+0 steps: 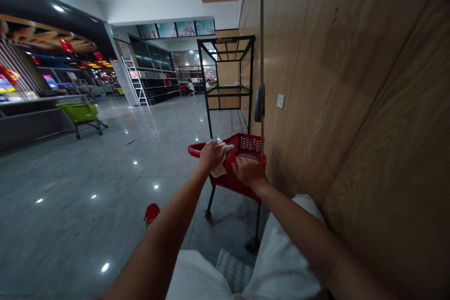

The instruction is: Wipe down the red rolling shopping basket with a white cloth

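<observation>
Directly ahead stands a small red shopping cart with a perforated plastic basket, dark legs and casters. My left hand is closed on a white cloth, pressed against the cart's near rim beside the curved red handle. Part of the cloth hangs down over the basket's side. My right hand grips the same rim further right, its fingers curled over the edge. Both forearms reach forward above my white-clad legs.
A wooden wall with a socket runs close on the right. Behind the cart is a dark metal rack. Further off are a green cart, a ladder, shelves and a crouching person.
</observation>
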A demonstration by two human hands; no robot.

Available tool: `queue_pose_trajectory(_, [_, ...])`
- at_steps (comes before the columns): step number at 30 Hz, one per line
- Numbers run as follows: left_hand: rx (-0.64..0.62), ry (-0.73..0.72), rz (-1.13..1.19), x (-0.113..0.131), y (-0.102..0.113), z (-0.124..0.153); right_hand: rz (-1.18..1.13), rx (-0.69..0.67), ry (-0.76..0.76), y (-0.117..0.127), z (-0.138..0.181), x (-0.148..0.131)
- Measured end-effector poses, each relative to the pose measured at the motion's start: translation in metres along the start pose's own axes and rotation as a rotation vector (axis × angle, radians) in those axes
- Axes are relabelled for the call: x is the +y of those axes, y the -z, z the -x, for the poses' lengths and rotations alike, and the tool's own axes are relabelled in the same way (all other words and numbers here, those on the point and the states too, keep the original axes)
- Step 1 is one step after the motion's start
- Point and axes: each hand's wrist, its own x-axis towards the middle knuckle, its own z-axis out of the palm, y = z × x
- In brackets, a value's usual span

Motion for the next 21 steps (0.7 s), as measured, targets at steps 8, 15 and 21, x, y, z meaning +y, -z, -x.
queue_pose_trajectory(8, [-0.063,-0.025,-0.016,0.024,-0.001,-0.004,-0.002,0.038,0.014,-0.011,-0.003,0.023])
queue_pose_trajectory(15, [-0.007,0.086,-0.104,0.017,0.002,0.002,0.005,0.057,0.0,-0.014,-0.008,0.023])
queue_pose_trajectory(21, [0.043,-0.025,-0.048,0.045,-0.013,0.005,-0.013,0.066,0.001,-0.018,-0.017,0.017])
